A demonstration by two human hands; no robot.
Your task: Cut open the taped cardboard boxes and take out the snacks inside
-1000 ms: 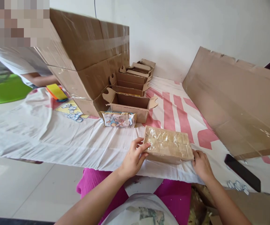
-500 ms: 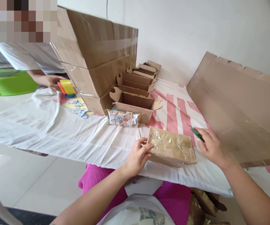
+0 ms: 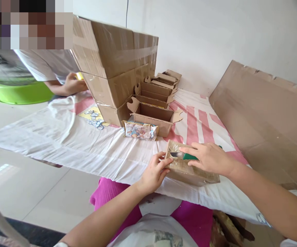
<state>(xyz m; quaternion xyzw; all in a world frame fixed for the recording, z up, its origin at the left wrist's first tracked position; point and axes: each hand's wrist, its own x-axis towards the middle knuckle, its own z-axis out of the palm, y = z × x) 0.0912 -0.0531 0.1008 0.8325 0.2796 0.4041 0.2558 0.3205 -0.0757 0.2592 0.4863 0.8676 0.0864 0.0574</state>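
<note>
A small taped cardboard box [image 3: 194,175] lies near the table's front edge. My left hand [image 3: 153,171] grips its left end, fingers on the far corner and thumb on top. In my right hand [image 3: 210,157] is a green-handled utility knife [image 3: 189,156], its blade lying along the taped top, pointing at my left hand. The fingers of my right hand partly cover the handle. Just beyond the box, a printed packet [image 3: 141,131] leans in front of an open cardboard box [image 3: 150,119].
Several open boxes [image 3: 156,90] run back toward the wall beside a stack of taped cartons [image 3: 117,51]. A large cardboard sheet [image 3: 264,120] stands at right. Small cutouts [image 3: 94,120] lie at left, where another person's hand [image 3: 73,84] holds something yellow.
My right hand has moved left with the utility knife, from beside the box onto its taped top. The other person's hand has risen toward the carton stack. The view has shifted slightly.
</note>
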